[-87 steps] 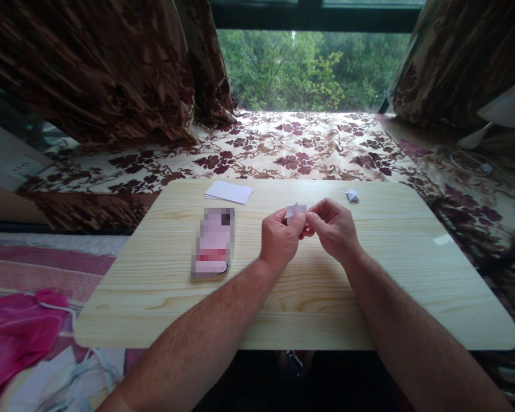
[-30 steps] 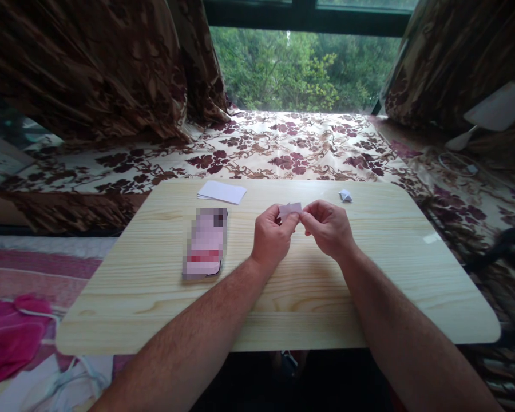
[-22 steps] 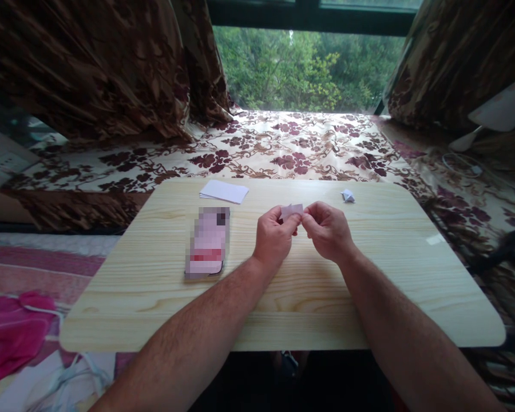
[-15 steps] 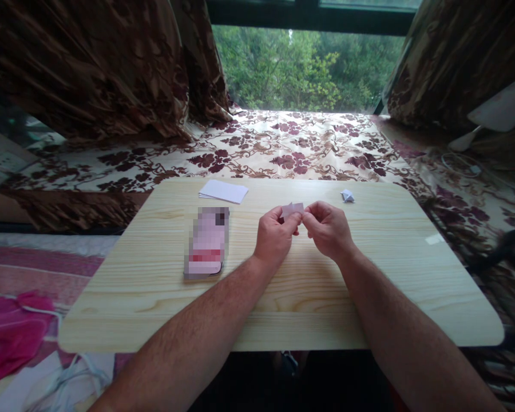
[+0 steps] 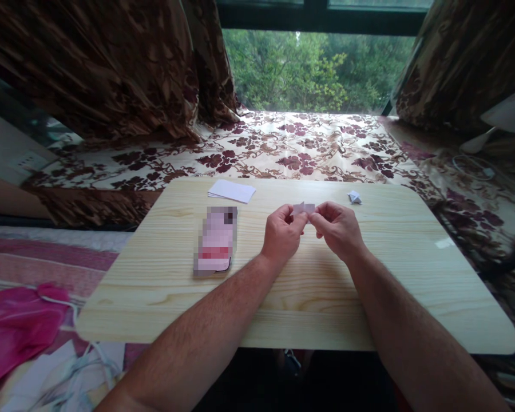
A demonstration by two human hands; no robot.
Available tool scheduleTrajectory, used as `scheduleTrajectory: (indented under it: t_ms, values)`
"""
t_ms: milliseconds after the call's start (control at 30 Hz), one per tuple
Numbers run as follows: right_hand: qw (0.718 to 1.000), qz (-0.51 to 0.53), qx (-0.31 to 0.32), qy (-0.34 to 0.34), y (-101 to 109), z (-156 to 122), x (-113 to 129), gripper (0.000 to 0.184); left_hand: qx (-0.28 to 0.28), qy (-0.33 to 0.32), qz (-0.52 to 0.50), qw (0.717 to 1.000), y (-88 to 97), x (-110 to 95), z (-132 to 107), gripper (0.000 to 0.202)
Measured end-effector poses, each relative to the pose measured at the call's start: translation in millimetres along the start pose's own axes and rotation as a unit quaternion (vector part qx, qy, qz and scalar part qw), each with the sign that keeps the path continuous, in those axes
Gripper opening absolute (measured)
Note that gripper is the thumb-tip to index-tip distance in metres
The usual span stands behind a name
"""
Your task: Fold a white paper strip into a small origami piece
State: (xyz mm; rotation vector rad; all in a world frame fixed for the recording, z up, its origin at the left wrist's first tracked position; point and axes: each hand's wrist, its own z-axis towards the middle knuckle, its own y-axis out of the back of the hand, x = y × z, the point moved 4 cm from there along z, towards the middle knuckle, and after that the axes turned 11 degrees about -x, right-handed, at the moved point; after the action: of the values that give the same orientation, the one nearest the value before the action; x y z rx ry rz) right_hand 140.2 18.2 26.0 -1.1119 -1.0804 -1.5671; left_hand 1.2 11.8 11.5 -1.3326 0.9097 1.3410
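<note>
Above the middle of the wooden table, both hands pinch one small folded piece of white paper. My left hand has its thumb on the near side of the paper, toward the left. My right hand is closed at the paper's right end, fingertips near the left thumb. The far fingers are partly hidden behind the paper and hands. A small folded paper shape sits on the table beyond my right hand. To the left rests a stack of white paper slips.
A pink phone, blurred by pixels, lies left of my left forearm. A pale patch is on the table's right side. Pink cloth and white cables lie at lower left. A white lamp stands at far right.
The whole view has shifted, so everything appears slightly farther right. Both hands still hold the paper at nearly the same place, with the right fingertips slightly changed in position.
</note>
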Motion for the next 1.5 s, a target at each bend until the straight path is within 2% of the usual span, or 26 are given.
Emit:
scheduleTrajectory:
  t_ms: [300, 467, 767, 1000, 1300, 1500]
  values:
    - [0.999, 0.0, 0.035, 0.013, -2, -1, 2, 0.016, 0.046, 0.024, -0.036, 0.998, -2.1, 5, 4, 0.019]
    - [0.999, -0.001, 0.043, 0.026, -3, -1, 0, 0.016, 0.051, 0.03, -0.047, 0.997, -2.2, 9, 5, 0.019]
    - [0.996, 0.062, 0.064, -0.008, 0, 1, -2, 0.026, 0.061, 0.012, -0.029, 0.998, -1.3, 5, 5, 0.02]
    - [0.991, 0.107, 0.083, -0.019, 1, 1, -3, 0.025, 0.091, 0.037, -0.059, 0.993, -2.6, 9, 6, 0.021]
    - [0.99, 0.112, 0.086, -0.022, -2, 0, -3, 0.026, 0.073, 0.006, -0.034, 0.997, 0.0, 3, 6, 0.019]
    - [0.995, 0.064, 0.072, 0.005, -1, 0, -2, 0.022, 0.071, 0.004, -0.029, 0.997, -1.1, 7, 8, 0.019]
